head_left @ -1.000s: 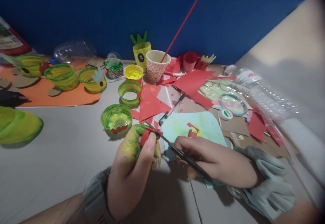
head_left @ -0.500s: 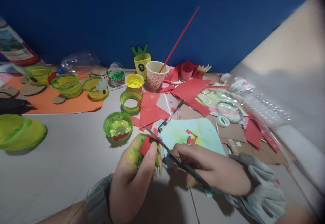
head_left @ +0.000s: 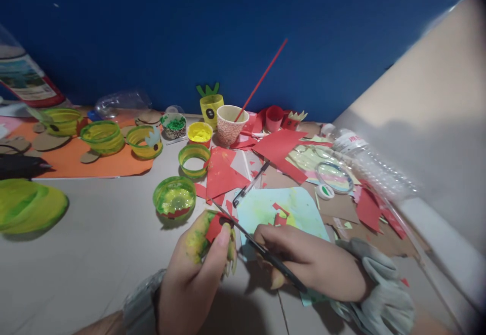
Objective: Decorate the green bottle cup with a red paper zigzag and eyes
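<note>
My left hand (head_left: 197, 269), smeared with yellow-green paint, pinches a small red paper piece (head_left: 214, 225) between thumb and fingers. My right hand (head_left: 311, 261) grips black scissors (head_left: 250, 239) whose blades reach the red piece. Both hands hover low over the table near a pale blue-green painted sheet (head_left: 281, 206) with red scraps on it. A green-painted plastic bowl (head_left: 174, 197) sits just left of my left hand.
Red paper sheets (head_left: 224, 173), a black pen (head_left: 250, 184), a patterned cup (head_left: 231, 122) with a red stick, paint pots (head_left: 199, 132), cut bottle rings (head_left: 102, 135) on orange paper, a clear plastic bottle (head_left: 364, 158) and a tape roll (head_left: 334, 175) crowd the table.
The view has tilted up slightly, so everything sits lower in the picture. My hands keep the same grip, the scissors still at the red piece.
</note>
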`<state>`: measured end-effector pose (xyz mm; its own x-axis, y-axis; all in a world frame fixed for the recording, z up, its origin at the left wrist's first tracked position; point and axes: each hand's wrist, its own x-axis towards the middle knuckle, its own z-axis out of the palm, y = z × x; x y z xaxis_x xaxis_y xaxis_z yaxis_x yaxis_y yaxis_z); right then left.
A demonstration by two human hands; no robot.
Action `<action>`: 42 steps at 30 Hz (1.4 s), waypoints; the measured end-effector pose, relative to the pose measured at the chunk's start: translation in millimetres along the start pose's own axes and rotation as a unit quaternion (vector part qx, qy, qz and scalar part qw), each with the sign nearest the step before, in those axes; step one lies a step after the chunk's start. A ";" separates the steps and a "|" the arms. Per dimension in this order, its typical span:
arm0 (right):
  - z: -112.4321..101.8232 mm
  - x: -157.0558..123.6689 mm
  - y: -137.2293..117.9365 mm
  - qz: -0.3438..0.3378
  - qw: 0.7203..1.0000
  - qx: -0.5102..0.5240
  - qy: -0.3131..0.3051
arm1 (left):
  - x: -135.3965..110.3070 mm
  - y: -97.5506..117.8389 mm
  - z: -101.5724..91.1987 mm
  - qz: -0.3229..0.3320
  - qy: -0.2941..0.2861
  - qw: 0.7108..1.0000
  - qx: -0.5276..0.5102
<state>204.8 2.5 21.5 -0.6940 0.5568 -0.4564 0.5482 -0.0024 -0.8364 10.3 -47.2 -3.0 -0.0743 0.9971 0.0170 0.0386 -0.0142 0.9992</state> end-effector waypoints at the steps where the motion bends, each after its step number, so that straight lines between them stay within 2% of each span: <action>1: 0.4 -0.2 0.2 0.004 1.000 0.004 0.003 | 0.2 -0.1 -0.4 0.001 0.005 1.000 0.001; 7: 3.0 -0.9 0.2 0.000 1.000 0.004 0.014 | 2.4 2.7 -1.6 -0.019 -0.005 1.000 -0.006; 12: 2.2 -0.9 -1.1 -0.001 1.000 -0.012 0.014 | 1.7 4.0 2.2 -0.030 0.016 0.999 -0.018; 23: 2.9 -1.9 1.4 -0.007 0.999 -0.045 0.016 | 4.6 7.1 -1.3 -0.057 -0.010 0.997 -0.057; 31: 2.4 -2.1 2.3 -0.007 0.999 -0.041 0.015 | 3.0 6.8 -1.4 -0.062 -0.001 0.996 -0.063; 37: 2.6 -1.9 -0.4 0.001 0.999 -0.042 0.023 | 2.8 2.4 -7.1 -0.066 -0.010 0.988 -0.139; 42: 2.9 -2.1 -1.5 0.010 0.998 -0.057 0.022 | 1.8 1.7 -2.2 -0.076 0.012 0.992 -0.102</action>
<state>204.0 -1.1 22.8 -0.6632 0.5934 -0.4562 0.6122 0.0795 -0.7867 8.0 -45.7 -1.1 -0.0883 0.9867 -0.1365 -0.1775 0.1192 0.9769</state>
